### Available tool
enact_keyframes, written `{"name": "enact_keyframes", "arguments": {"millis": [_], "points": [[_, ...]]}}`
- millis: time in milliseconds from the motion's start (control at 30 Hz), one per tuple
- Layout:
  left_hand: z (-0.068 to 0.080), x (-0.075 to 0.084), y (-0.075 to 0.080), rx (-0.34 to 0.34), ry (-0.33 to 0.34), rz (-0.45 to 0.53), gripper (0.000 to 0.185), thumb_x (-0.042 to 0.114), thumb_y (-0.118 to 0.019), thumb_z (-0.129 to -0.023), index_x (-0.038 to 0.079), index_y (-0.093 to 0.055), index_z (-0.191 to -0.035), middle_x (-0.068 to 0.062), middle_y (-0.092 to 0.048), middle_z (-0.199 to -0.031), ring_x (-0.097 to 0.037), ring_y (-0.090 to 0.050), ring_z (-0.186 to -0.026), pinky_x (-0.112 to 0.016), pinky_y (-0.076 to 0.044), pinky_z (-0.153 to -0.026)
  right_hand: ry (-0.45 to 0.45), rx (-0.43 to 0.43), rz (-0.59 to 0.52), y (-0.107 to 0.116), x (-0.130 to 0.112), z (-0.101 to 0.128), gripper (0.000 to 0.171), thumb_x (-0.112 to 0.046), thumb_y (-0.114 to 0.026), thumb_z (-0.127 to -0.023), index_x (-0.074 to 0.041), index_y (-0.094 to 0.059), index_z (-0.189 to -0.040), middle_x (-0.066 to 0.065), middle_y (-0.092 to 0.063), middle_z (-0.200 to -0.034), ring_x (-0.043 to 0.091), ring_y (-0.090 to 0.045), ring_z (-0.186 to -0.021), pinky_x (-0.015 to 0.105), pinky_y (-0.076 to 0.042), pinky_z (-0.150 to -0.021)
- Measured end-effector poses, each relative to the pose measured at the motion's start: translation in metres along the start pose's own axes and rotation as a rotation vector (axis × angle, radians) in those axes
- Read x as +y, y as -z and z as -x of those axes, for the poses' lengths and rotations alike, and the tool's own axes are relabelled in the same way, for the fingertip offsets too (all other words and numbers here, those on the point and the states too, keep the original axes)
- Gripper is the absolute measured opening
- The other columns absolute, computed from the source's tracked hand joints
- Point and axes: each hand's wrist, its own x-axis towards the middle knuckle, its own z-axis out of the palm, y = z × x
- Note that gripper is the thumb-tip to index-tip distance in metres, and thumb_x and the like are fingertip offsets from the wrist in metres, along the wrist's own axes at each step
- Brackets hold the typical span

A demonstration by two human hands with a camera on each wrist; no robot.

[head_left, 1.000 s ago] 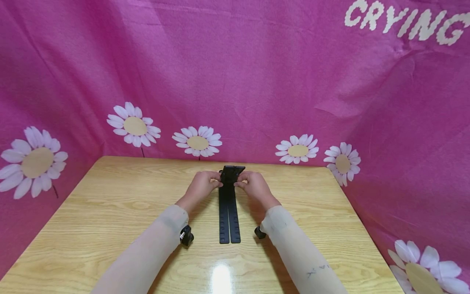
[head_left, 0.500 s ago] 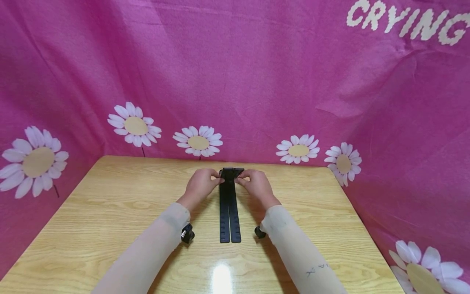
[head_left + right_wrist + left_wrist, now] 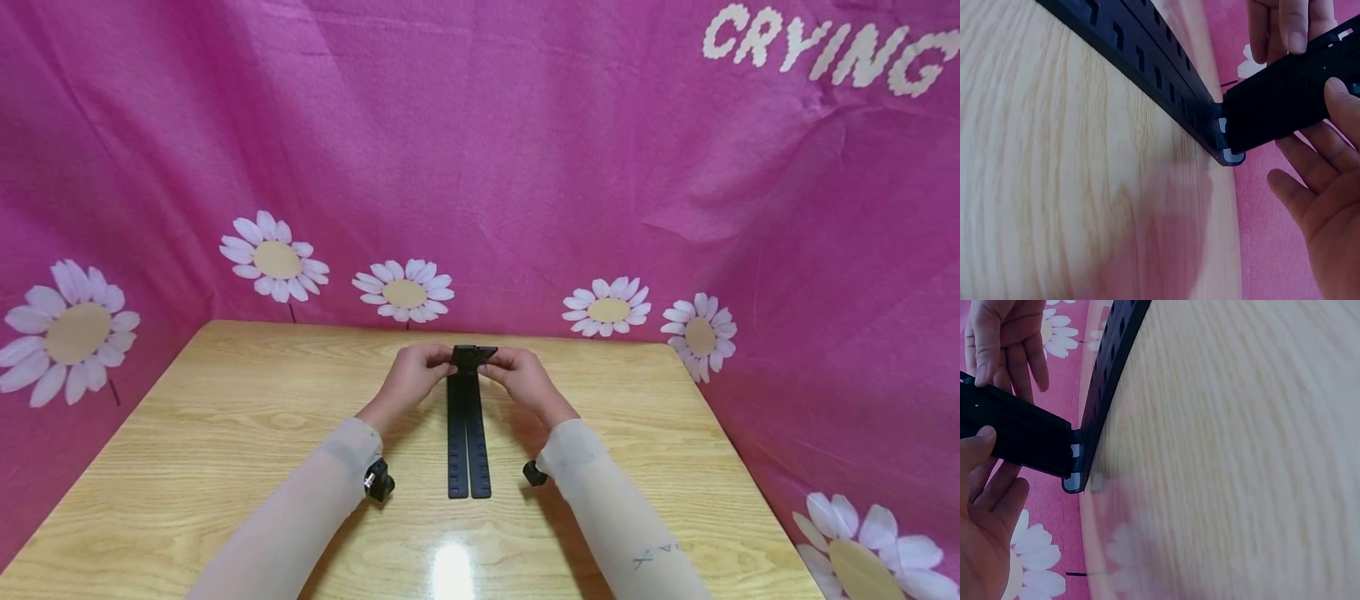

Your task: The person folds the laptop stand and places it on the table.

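A black folding laptop stand point(image 3: 458, 454) rests on the table, its two long notched legs side by side and pointing toward me. At the far end its hinged upper part point(image 3: 1019, 428) is raised off the legs. My left hand point(image 3: 408, 377) pinches the left edge of this raised part, thumb on the near face. On the opposite edge, my right hand point(image 3: 525, 382) pinches it the same way. In the right wrist view, the hinge point(image 3: 1229, 134) joins the upper part point(image 3: 1285, 94) to the notched legs, and the remaining fingers spread behind it.
The wooden table point(image 3: 285, 367) is bounded by pink cloth point(image 3: 480, 167) with white daisies at the back and sides. Black wrist cameras, such as the left one point(image 3: 379, 481), hang under both forearms. The stand lies near the table's middle.
The upper part has tilted a little, its top edge now lower and its face shorter in the head view. Both thumbs sit slightly farther from me. The legs have stayed in place.
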Motion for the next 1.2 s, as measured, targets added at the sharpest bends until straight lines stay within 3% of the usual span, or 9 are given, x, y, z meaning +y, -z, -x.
{"name": "enact_keyframes", "arguments": {"millis": [233,433,500,600,667,767,867,1033,1200], "points": [[0.004,-0.001,0.003,-0.046,0.013,-0.014,0.018,0.014,-0.074,-0.095,0.013,-0.08,-0.112,0.0,-0.077,-0.108,-0.014,-0.069,-0.098,-0.036,-0.059,-0.088,-0.004,-0.064,0.064,0.006,0.0,0.004,0.019,-0.023,-0.07,-0.099,-0.016,-0.08,-0.113,0.0,-0.076,-0.111,0.014,-0.062,-0.098,0.037,-0.052,-0.091],[0.012,-0.003,0.006,-0.104,0.006,-0.042,0.022,0.017,-0.073,-0.096,0.017,-0.079,-0.117,0.002,-0.077,-0.112,-0.013,-0.066,-0.098,-0.035,-0.057,-0.087,-0.048,-0.131,0.097,0.009,-0.001,0.011,0.029,-0.02,-0.067,-0.101,-0.024,-0.074,-0.128,-0.002,-0.073,-0.126,0.012,-0.063,-0.116,0.038,-0.054,-0.1],[0.014,-0.004,0.006,-0.123,-0.003,-0.056,0.024,0.017,-0.072,-0.097,0.018,-0.078,-0.12,0.002,-0.077,-0.115,-0.013,-0.067,-0.103,-0.036,-0.056,-0.091,-0.069,-0.157,0.104,0.009,-0.001,0.014,0.032,-0.017,-0.064,-0.102,-0.027,-0.071,-0.132,-0.002,-0.07,-0.132,0.012,-0.063,-0.11,0.036,-0.055,-0.093],[0.019,-0.005,0.007,-0.156,-0.02,-0.077,0.027,0.016,-0.072,-0.097,0.017,-0.076,-0.124,0.0,-0.075,-0.121,-0.016,-0.067,-0.115,-0.04,-0.054,-0.1,-0.072,-0.187,0.142,0.008,0.001,0.017,0.039,-0.012,-0.061,-0.103,-0.033,-0.068,-0.135,-0.003,-0.066,-0.137,0.015,-0.056,-0.087,0.035,-0.052,-0.077],[0.022,-0.005,0.008,-0.18,-0.025,-0.087,0.03,0.016,-0.072,-0.097,0.017,-0.075,-0.126,-0.002,-0.073,-0.125,-0.018,-0.066,-0.121,-0.041,-0.052,-0.105,-0.053,-0.198,0.177,0.008,0.003,0.02,0.042,-0.01,-0.061,-0.103,-0.035,-0.067,-0.136,-0.004,-0.065,-0.139,0.016,-0.053,-0.085,0.037,-0.048,-0.074],[0.025,-0.004,0.009,-0.215,-0.038,-0.101,0.033,0.016,-0.073,-0.096,0.016,-0.074,-0.129,-0.004,-0.071,-0.129,-0.021,-0.064,-0.125,-0.042,-0.049,-0.109,0.001,-0.21,0.224,0.007,0.006,0.022,0.043,-0.009,-0.062,-0.102,-0.035,-0.066,-0.137,-0.008,-0.063,-0.14,0.013,-0.062,-0.11,0.039,-0.053,-0.096],[0.028,-0.004,0.008,-0.243,-0.044,-0.126,0.034,0.015,-0.073,-0.096,0.017,-0.073,-0.13,-0.002,-0.071,-0.13,-0.02,-0.063,-0.126,-0.041,-0.048,-0.11,0.035,-0.227,0.229,0.007,0.009,0.025,0.041,-0.011,-0.064,-0.101,-0.031,-0.066,-0.138,-0.01,-0.061,-0.142,0.014,-0.051,-0.137,0.043,-0.042,-0.115],[0.032,-0.002,0.007,-0.301,-0.002,-0.124,0.036,0.013,-0.072,-0.096,0.017,-0.071,-0.132,0.001,-0.069,-0.133,-0.02,-0.059,-0.132,-0.04,-0.047,-0.111,0.03,-0.279,0.195,0.005,0.013,0.031,0.039,-0.015,-0.068,-0.1,-0.027,-0.066,-0.137,-0.012,-0.056,-0.147,0.016,-0.045,-0.144,0.044,-0.035,-0.12],[0.035,-0.001,0.003,-0.344,-0.009,-0.129,0.038,0.006,-0.074,-0.093,0.008,-0.07,-0.131,-0.004,-0.067,-0.136,-0.024,-0.058,-0.133,-0.04,-0.048,-0.111,0.013,-0.318,0.184,0.002,0.015,0.035,0.042,-0.016,-0.071,-0.096,-0.022,-0.065,-0.137,-0.015,-0.056,-0.147,0.016,-0.044,-0.145,0.042,-0.033,-0.121]]}}
